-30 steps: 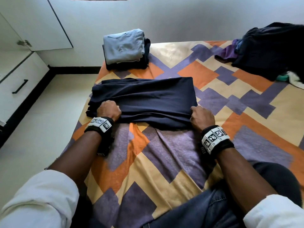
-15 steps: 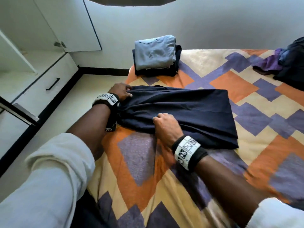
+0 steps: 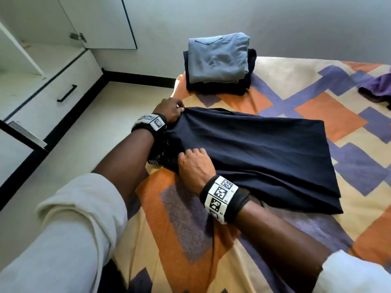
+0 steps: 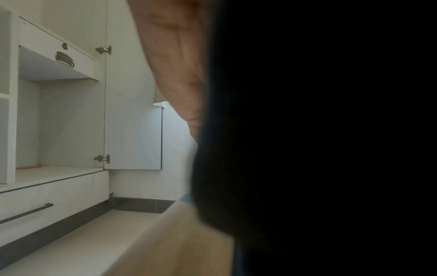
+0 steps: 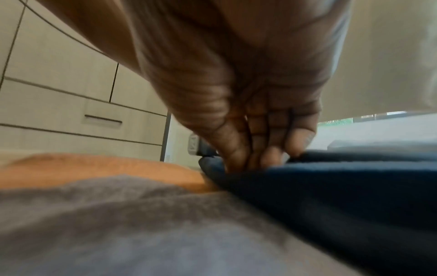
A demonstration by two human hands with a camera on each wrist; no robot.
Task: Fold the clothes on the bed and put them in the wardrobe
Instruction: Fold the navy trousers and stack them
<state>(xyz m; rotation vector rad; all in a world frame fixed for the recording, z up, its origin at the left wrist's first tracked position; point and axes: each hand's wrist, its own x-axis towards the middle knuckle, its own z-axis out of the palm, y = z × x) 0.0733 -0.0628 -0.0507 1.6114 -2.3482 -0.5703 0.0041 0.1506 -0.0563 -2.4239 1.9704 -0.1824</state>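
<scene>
Navy garment (image 3: 260, 157): soft, limp, light; left hand (image 3: 169, 109) pinches 10 o'clock corner, right hand (image 3: 193, 168) clamps 8 o'clock edge.

Navy garment (image 4: 319, 130) blacks out the left wrist view, hiding the fingers

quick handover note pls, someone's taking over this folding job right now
Left hand: grips the far corner of the navy garment at its left end.
Right hand: fingers pinch the near corner of that end.
Garment lies partly folded on the bed.
Done: a folded stack, grey-blue on top, sits at the bed's far corner.
Left: finish this fold, fold the purple cloth at the right edge, and move everything to the open wardrobe.
</scene>
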